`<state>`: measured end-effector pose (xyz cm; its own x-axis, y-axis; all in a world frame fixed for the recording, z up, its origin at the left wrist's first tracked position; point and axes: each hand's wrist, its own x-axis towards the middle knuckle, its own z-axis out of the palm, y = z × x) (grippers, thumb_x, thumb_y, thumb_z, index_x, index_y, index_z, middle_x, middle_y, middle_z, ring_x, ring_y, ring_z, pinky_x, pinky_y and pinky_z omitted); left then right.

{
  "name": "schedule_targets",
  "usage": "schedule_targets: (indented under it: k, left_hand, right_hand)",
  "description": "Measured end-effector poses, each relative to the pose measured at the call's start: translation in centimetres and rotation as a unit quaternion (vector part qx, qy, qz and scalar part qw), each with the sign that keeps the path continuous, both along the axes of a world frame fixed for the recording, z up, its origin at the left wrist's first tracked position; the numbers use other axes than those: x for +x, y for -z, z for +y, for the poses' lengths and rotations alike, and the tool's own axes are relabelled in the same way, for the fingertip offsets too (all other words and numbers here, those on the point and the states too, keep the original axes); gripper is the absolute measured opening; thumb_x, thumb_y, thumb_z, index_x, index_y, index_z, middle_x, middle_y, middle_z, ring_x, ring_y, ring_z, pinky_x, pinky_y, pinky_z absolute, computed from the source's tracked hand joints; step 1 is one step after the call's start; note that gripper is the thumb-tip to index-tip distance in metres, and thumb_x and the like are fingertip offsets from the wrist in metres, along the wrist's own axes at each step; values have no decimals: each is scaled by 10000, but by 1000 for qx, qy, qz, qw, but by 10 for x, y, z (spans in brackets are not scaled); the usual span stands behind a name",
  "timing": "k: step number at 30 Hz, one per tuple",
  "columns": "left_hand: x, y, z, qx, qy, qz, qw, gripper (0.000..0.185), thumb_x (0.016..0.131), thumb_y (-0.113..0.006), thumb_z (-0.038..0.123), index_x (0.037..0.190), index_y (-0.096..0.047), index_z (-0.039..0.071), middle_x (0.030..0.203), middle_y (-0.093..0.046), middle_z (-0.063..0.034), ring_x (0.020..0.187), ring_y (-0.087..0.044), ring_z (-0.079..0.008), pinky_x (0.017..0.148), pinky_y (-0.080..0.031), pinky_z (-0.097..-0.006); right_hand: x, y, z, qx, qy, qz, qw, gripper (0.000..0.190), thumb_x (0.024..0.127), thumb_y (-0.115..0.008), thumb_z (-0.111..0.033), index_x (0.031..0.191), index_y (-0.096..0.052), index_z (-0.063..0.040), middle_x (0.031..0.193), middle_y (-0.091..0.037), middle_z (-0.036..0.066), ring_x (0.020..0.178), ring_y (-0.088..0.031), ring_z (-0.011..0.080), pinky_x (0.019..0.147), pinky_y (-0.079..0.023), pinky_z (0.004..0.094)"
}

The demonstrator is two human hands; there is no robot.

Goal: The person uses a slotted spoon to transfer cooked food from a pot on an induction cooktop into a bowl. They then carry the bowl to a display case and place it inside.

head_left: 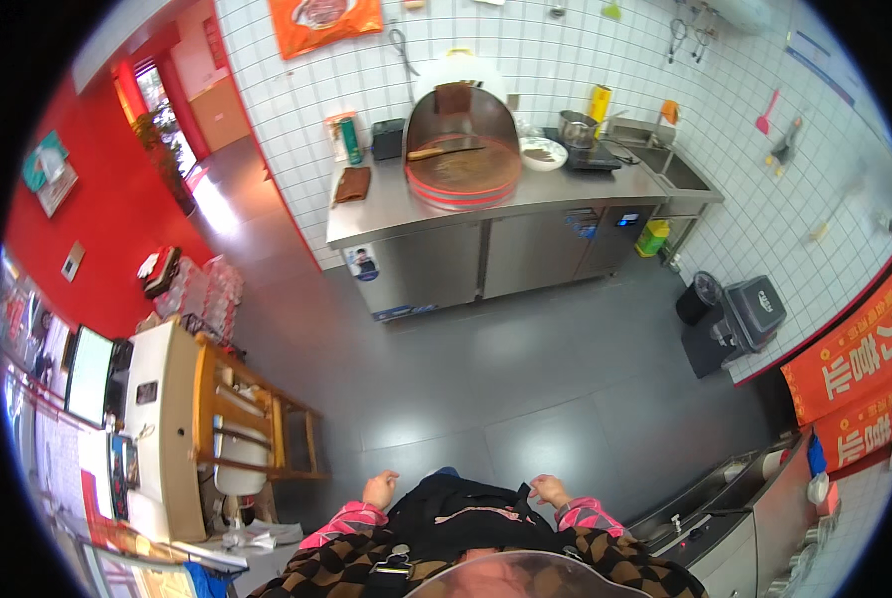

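My left hand (pixel 380 489) hangs beside the black apron (pixel 453 501), its fingers loosely bent and nothing seen in them. On the other side, my right hand (pixel 549 489) is close to a strap at the apron's edge; whether it touches the strap is unclear. Across the floor stands a stainless-steel counter (pixel 565 243). On it a round wooden chopping block (pixel 461 168), ringed with red bands, sits within a curved metal guard (pixel 423 119). A knife with a wooden handle (pixel 425 154) lies on the block. A brown folded cloth (pixel 353 184) rests left of it.
A white bowl (pixel 543 154), a metal pot (pixel 577 129) and a sink (pixel 674 166) line the counter's right part. Dark bins (pixel 752 310) stand by the right wall. At left are a wooden chair (pixel 214 418) and a desk (pixel 158 418). A steel unit (pixel 775 486) is at lower right.
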<state>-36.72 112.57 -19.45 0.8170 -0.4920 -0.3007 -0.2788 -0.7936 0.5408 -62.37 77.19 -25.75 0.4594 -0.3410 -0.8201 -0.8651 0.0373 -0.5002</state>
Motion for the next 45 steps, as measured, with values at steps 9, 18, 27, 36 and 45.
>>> schedule_targets:
  k: [9,18,27,36,45]
  left_hand:
    - [112,35,-139,115,22,40,992,342,790,-550,419,914,-695,134,882,-658,-192,861,-626,-369,797,-497,-446]
    - [303,71,-406,131,164,-3,978,265,774,-567,374,859,-691,156,811,-666,-160,792,-638,-366,723,-515,-459]
    - [343,90,-683,22,240,30,970,279,817,-541,344,965,-671,146,870,-678,-129,828,-646,-326,774,-506,-417]
    - [279,31,-877,-104,100,229,963,233,865,-549,261,973,-636,73,697,-647,-43,561,-613,-125,550,-501,-287]
    - [352,-13,-1055,-241,-4,340,909,240,918,-492,208,1090,-584,68,844,-608,-25,615,-552,-85,561,-503,-242]
  right_hand:
    - [57,26,-113,-112,-211,-20,971,420,801,-546,-389,1048,-641,-63,916,-662,179,813,-644,321,727,-513,412]
    - [138,-12,-300,-92,171,-74,978,311,863,-541,-283,1030,-614,-31,836,-690,87,614,-653,173,553,-532,270]
    - [122,18,-487,-28,286,18,958,259,879,-543,-216,1054,-605,-35,872,-674,86,639,-662,177,561,-542,282]
    - [190,1,-802,-138,87,-83,983,237,874,-532,-213,949,-633,-12,751,-656,79,592,-627,153,550,-519,287]
    - [451,-166,-1049,-65,147,-359,919,339,902,-560,-233,1184,-541,-47,980,-623,52,834,-608,143,721,-509,269]
